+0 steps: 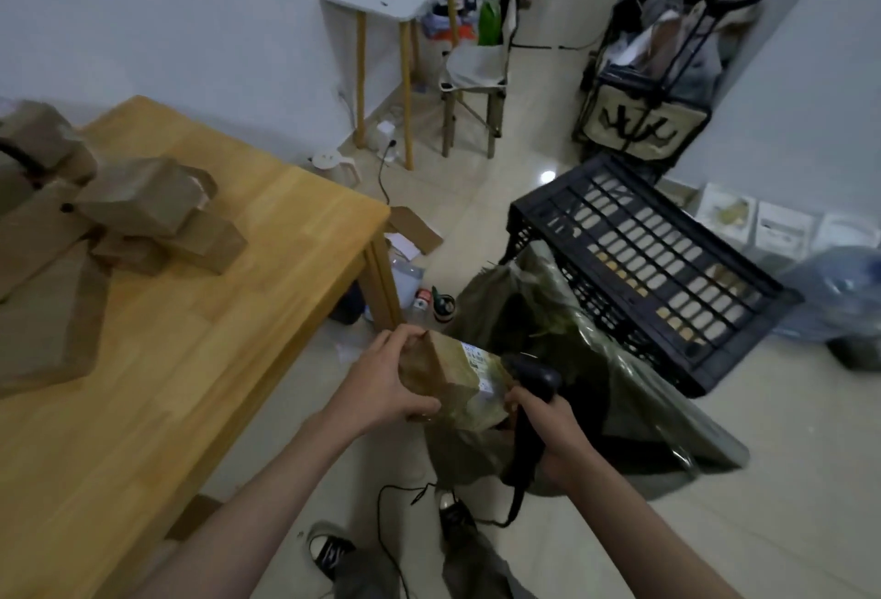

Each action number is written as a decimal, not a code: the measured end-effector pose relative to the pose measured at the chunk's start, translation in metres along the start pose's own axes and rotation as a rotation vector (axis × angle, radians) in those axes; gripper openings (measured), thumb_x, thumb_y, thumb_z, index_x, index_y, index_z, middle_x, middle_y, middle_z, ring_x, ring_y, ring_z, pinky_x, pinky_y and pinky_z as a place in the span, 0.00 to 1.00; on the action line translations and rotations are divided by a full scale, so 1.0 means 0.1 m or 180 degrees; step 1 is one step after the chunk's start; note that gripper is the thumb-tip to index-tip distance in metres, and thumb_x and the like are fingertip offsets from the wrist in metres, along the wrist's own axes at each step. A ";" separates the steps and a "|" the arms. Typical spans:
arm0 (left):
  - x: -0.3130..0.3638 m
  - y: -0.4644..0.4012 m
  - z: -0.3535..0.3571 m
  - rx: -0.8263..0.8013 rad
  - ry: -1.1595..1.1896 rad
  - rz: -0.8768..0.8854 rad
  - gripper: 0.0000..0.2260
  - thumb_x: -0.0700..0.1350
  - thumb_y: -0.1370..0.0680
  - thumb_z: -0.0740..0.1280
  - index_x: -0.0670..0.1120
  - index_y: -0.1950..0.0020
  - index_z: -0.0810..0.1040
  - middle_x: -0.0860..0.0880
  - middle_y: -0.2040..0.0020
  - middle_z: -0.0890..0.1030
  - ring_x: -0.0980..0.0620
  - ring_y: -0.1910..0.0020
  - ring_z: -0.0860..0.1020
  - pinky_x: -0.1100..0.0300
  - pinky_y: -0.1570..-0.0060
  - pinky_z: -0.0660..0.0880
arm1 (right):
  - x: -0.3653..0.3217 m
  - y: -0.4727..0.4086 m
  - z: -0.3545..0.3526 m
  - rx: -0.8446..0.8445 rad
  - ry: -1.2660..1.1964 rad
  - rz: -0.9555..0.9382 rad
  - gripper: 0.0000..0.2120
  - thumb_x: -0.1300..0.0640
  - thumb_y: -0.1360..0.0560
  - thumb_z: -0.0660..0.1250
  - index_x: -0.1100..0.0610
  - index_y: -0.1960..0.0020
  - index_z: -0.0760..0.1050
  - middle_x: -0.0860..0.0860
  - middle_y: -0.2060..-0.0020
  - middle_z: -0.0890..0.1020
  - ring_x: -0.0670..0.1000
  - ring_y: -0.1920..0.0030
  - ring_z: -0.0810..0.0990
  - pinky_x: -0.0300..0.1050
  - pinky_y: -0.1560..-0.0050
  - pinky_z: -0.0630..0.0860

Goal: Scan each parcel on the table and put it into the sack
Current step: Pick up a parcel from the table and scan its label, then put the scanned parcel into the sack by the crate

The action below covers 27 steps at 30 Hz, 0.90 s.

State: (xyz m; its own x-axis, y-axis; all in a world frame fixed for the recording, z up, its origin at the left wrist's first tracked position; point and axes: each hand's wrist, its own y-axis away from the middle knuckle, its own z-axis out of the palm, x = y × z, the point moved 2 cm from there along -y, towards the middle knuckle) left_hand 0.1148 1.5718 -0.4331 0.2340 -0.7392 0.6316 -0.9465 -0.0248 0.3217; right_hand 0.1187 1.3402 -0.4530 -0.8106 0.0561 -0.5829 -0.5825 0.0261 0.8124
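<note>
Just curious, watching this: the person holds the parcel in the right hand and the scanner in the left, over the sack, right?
Not quite: the hands are swapped. The head view shows the left hand holding the parcel and the right hand gripping the scanner, over the sack.

Both forearms bare, no sleeves visible. Left hand (386,384) and right hand (553,436) without gloves, rings or watch. Grey trousers (472,565) at lower frame edge. Black canvas sneaker (326,551), white toe cap, white laces.
</note>
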 end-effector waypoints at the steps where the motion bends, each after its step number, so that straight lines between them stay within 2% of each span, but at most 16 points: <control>1: 0.09 -0.07 0.10 0.0029 -0.0041 0.0018 0.40 0.57 0.39 0.81 0.59 0.31 0.65 0.56 0.37 0.69 0.54 0.41 0.73 0.57 0.44 0.74 | -0.02 -0.03 -0.10 0.0018 -0.0019 0.0021 0.05 0.65 0.21 0.68 0.65 0.46 0.77 0.57 0.69 0.82 0.55 0.70 0.83 0.45 0.72 0.78; 3: 0.27 -0.20 0.33 -0.0016 0.0032 0.0025 0.42 0.58 0.38 0.81 0.59 0.28 0.64 0.55 0.36 0.66 0.51 0.38 0.71 0.55 0.40 0.73 | -0.08 -0.12 -0.30 0.0108 -0.0047 -0.0022 0.06 0.64 0.21 0.68 0.62 0.44 0.78 0.57 0.63 0.81 0.55 0.63 0.83 0.48 0.66 0.79; 6: 0.44 -0.37 0.68 -0.0609 0.0335 -0.0057 0.50 0.59 0.37 0.81 0.60 0.22 0.55 0.54 0.29 0.59 0.46 0.30 0.67 0.47 0.32 0.71 | -0.09 -0.26 -0.56 0.0161 0.0054 -0.0067 0.10 0.60 0.22 0.70 0.59 0.41 0.79 0.57 0.53 0.82 0.59 0.50 0.81 0.57 0.48 0.81; 9: 0.54 -0.43 0.86 -0.0933 0.0009 -0.0072 0.48 0.58 0.35 0.80 0.59 0.21 0.55 0.52 0.26 0.61 0.47 0.27 0.66 0.46 0.31 0.69 | -0.10 -0.32 -0.74 0.0131 0.0183 0.0001 0.12 0.59 0.23 0.71 0.57 0.40 0.78 0.59 0.47 0.82 0.61 0.45 0.81 0.61 0.42 0.81; 13: 0.53 -0.48 0.72 -0.0903 -0.0482 -0.0089 0.41 0.57 0.32 0.78 0.57 0.24 0.62 0.53 0.30 0.67 0.49 0.29 0.68 0.51 0.33 0.71 | -0.22 -0.35 -0.73 -0.0028 0.0487 -0.0045 0.07 0.63 0.23 0.70 0.60 0.46 0.78 0.58 0.54 0.79 0.57 0.53 0.79 0.60 0.45 0.80; 16: 0.48 -0.45 0.41 -0.0761 -0.0822 -0.0155 0.38 0.56 0.30 0.77 0.54 0.24 0.64 0.53 0.30 0.68 0.50 0.32 0.70 0.55 0.37 0.72 | -0.40 -0.34 -0.49 -0.0307 0.0743 -0.0177 0.09 0.61 0.23 0.70 0.60 0.43 0.78 0.57 0.55 0.79 0.56 0.55 0.79 0.58 0.49 0.82; 20: 0.31 -0.30 -0.10 -0.0493 -0.1080 -0.0415 0.37 0.56 0.29 0.76 0.53 0.24 0.64 0.51 0.30 0.68 0.51 0.33 0.71 0.58 0.44 0.71 | -0.68 -0.27 0.04 -0.0716 0.1114 -0.0436 0.11 0.60 0.23 0.71 0.57 0.41 0.78 0.58 0.49 0.82 0.58 0.49 0.82 0.54 0.54 0.84; 23: 0.13 -0.11 -0.51 -0.0254 -0.1219 -0.0715 0.37 0.57 0.29 0.76 0.53 0.24 0.63 0.51 0.30 0.68 0.50 0.34 0.71 0.56 0.43 0.73 | -0.86 -0.11 0.53 -0.1068 0.1334 -0.0653 0.11 0.58 0.24 0.72 0.57 0.43 0.80 0.58 0.53 0.83 0.58 0.52 0.84 0.55 0.52 0.84; 27: -0.18 0.27 -1.05 0.0064 -0.1225 -0.1081 0.36 0.58 0.28 0.74 0.53 0.24 0.62 0.52 0.31 0.68 0.48 0.35 0.73 0.56 0.50 0.72 | -1.08 0.18 1.23 -0.1519 0.1580 -0.0790 0.08 0.60 0.23 0.70 0.61 0.45 0.79 0.59 0.57 0.82 0.59 0.54 0.84 0.56 0.52 0.84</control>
State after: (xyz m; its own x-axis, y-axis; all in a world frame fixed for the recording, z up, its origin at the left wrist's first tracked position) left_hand 0.1086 1.6553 -0.3617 0.4340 -0.8812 0.1871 -0.8362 -0.3168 0.4475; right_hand 0.2030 1.4571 -0.3744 -0.5174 -0.3569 -0.7777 -0.6237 -0.4649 0.6283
